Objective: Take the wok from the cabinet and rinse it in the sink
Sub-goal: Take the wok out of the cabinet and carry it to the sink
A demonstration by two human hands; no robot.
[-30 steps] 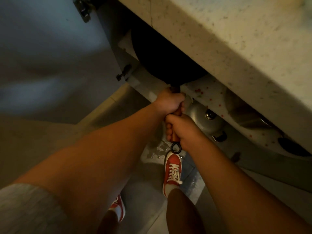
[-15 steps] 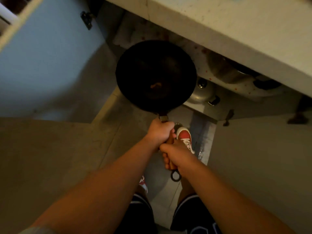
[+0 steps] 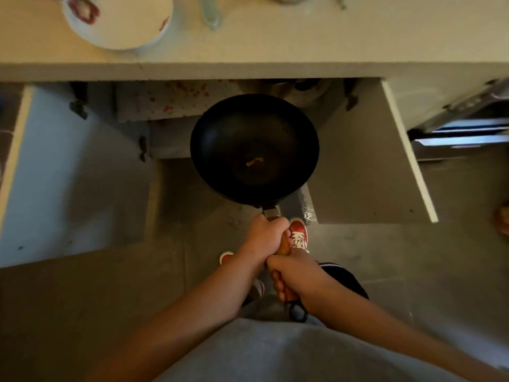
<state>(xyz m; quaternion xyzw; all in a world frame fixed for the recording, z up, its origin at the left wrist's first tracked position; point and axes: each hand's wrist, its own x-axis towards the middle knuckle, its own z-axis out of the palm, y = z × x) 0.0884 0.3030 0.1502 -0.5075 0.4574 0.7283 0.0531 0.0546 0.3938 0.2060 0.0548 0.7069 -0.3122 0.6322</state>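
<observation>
The black wok (image 3: 254, 147) is out of the cabinet (image 3: 176, 103), held level in front of the open compartment below the counter edge. A small orange speck lies in its bowl. Both hands grip its wooden handle: my left hand (image 3: 265, 234) is nearer the pan, and my right hand (image 3: 293, 274) is behind it near the ring at the handle's end. The sink is not in view.
Two cabinet doors stand open, the left door (image 3: 63, 175) and the right door (image 3: 371, 166). A pale counter (image 3: 275, 51) runs across the top with a white bowl (image 3: 118, 20) on it. An oven front (image 3: 462, 125) sits at right. My red shoes are on the grey floor.
The wok has come out from under the counter and now sits level in front of the cabinet. My view has risen, so the counter top and the bowl show.
</observation>
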